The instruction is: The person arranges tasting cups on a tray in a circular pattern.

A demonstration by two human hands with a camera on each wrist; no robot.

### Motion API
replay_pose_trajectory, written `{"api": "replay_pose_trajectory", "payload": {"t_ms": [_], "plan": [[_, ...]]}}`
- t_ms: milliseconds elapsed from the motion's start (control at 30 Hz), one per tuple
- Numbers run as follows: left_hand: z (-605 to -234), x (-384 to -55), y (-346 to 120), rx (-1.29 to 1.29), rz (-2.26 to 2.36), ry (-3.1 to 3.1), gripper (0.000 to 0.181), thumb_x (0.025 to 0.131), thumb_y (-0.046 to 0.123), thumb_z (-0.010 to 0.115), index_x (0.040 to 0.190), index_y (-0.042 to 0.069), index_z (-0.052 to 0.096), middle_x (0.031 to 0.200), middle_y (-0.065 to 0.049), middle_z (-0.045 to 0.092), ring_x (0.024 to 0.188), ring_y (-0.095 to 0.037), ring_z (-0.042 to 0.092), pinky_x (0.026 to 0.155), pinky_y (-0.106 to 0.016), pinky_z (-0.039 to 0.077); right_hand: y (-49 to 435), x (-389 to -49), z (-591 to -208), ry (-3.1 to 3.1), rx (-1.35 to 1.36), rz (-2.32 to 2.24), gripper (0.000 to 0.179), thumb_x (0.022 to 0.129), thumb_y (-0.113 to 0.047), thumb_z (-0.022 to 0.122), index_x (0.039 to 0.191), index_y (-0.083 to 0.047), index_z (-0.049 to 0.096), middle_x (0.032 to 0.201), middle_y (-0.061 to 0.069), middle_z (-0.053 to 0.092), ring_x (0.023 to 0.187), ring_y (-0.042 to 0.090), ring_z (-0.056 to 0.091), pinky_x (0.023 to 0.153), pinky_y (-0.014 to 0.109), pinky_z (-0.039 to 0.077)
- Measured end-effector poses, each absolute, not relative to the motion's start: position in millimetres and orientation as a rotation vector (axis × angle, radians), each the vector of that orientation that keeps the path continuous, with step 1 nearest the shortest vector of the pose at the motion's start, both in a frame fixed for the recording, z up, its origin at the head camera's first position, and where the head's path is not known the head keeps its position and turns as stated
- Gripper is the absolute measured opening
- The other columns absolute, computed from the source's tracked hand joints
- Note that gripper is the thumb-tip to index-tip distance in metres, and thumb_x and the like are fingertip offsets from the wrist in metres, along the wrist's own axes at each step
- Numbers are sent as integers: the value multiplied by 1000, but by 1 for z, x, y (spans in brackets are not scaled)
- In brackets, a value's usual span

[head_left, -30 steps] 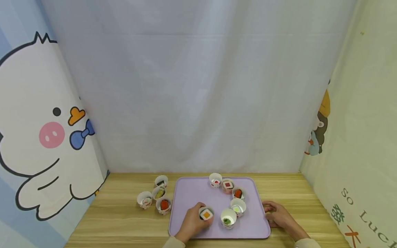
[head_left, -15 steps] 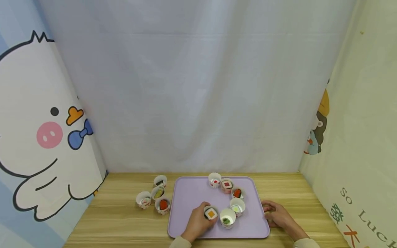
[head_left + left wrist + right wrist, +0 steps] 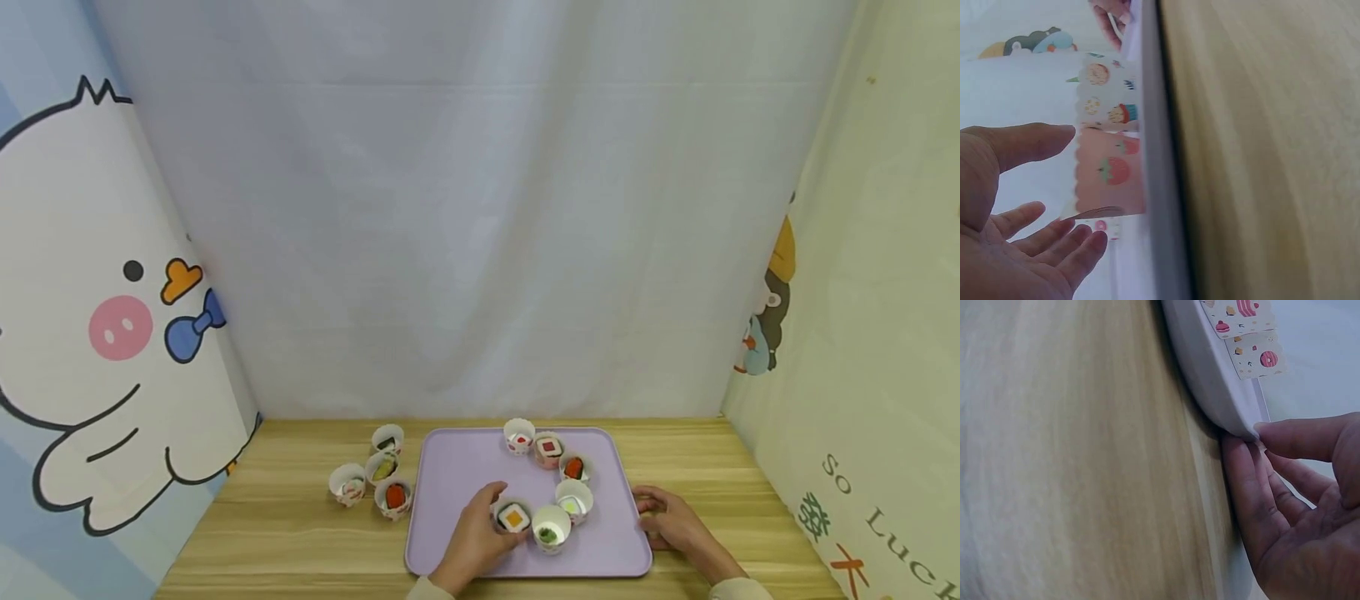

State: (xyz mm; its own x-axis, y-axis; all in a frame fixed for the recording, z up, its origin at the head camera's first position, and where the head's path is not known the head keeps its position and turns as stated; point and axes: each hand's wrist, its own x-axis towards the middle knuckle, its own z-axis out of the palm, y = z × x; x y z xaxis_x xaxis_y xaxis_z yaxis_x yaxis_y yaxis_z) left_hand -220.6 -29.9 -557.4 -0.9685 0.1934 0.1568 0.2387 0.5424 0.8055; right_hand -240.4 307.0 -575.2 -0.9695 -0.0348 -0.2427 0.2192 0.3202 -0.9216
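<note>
A paper cup with a white, orange-centred sushi piece [image 3: 513, 518] stands on the lilac tray [image 3: 450, 454]. My left hand [image 3: 478, 533] is beside it, thumb and fingers spread around its left side. The left wrist view shows this pink strawberry-print cup [image 3: 1110, 169] standing apart from most of the fingers, with the thumb tip near its rim. At the tray's right edge, my right hand [image 3: 671, 523] pinches the rim, thumb on top [image 3: 1291, 437] and fingers against the underside. To the right of the orange-centred piece is a cup with green filling [image 3: 551, 532].
More cups curve up the tray's right half, among them one with red-orange topping [image 3: 575, 468] and one at the back [image 3: 519, 437]. Several filled cups, including a red-topped one [image 3: 394, 497], cluster on the wooden table [image 3: 285, 517] left of the tray.
My left hand has slid the orange-centred cup rightward, up to the green-filled cup, and its fingers have since spread away from it. The right hand stays at the tray edge.
</note>
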Motion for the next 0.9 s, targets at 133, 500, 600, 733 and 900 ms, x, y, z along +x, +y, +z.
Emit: {"api": "replay_pose_trajectory", "payload": {"t_ms": [133, 500, 600, 733, 900], "plan": [[-543, -216, -38, -377, -1525, -2696, 79, 70, 22, 88, 135, -1, 49, 136, -23, 55, 124, -40, 54, 95, -52, 51, 306, -241, -574, 2380, 199, -1695, 61, 76, 9, 62, 136, 7, 48, 106, 13, 60, 80, 18, 59, 61, 36, 55], [-526, -211, -80, -400, -1485, -2577, 68, 76, 8, 80, 135, -2, 49, 136, -24, 55, 125, -41, 53, 94, -47, 52, 304, -240, -573, 2373, 225, -1705, 61, 76, 10, 62, 136, 7, 47, 106, 12, 59, 80, 18, 61, 61, 37, 56], [-520, -211, -92, -368, -1498, -2551, 68, 77, 9, 80, 136, 0, 48, 136, -25, 54, 126, -42, 52, 96, -49, 51, 305, -241, -573, 2376, 217, -1700, 62, 77, 10, 62, 136, 8, 47, 105, 12, 59, 79, 18, 61, 61, 36, 56], [-514, -210, -108, -310, -1483, -2534, 69, 77, 9, 80, 137, 2, 48, 137, -24, 54, 127, -42, 51, 97, -48, 51, 306, -241, -573, 2368, 197, -1697, 62, 77, 9, 62, 137, 8, 45, 105, 12, 58, 79, 17, 60, 61, 36, 56], [-511, -209, -126, -237, -1412, -2546, 70, 76, 10, 82, 137, 3, 49, 135, -21, 56, 113, -37, 59, 92, -44, 54, 305, -241, -574, 2366, 206, -1709, 62, 77, 9, 62, 137, 8, 46, 104, 11, 58, 80, 18, 60, 62, 36, 56]]}}
